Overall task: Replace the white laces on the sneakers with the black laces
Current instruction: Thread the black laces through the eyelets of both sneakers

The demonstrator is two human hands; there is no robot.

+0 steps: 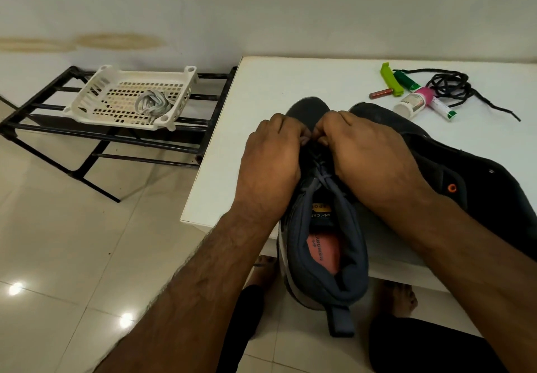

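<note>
Head view, near sneaker: a dark grey sneaker (322, 244) lies at the front edge of the white table (261, 87), heel hanging out past the edge toward the camera, toe pointing away.
Head view, left hand: the left hand (271, 151) is down on the left flank of that sneaker, fingers curled in over the lace area; the fingertips meet the other hand's, and what they pinch is too dark to make out.
Head view, right hand: the right hand (369, 151) is over the right flank, fingers curled inward to the same spot at the eyelets; cannot tell what sits between them.
Head view, lacing: dark lace crossings (321, 169) show just below the fingertips.
Head view, second sneaker: the other dark sneaker (436, 151) lies just right of the first, under the right forearm.
Head view, spare black lace: a loose black lace (456, 87) sits coiled at the far right of the table.
Head view, white laces: a pale bundle of white laces (151, 103) rests in a white plastic basket (96, 90) on a black metal rack (37, 114), left of the table.
Head view, clutter: a green clip (390, 82) and a pink-capped bottle (412, 102) lie beside the spare lace.
</note>
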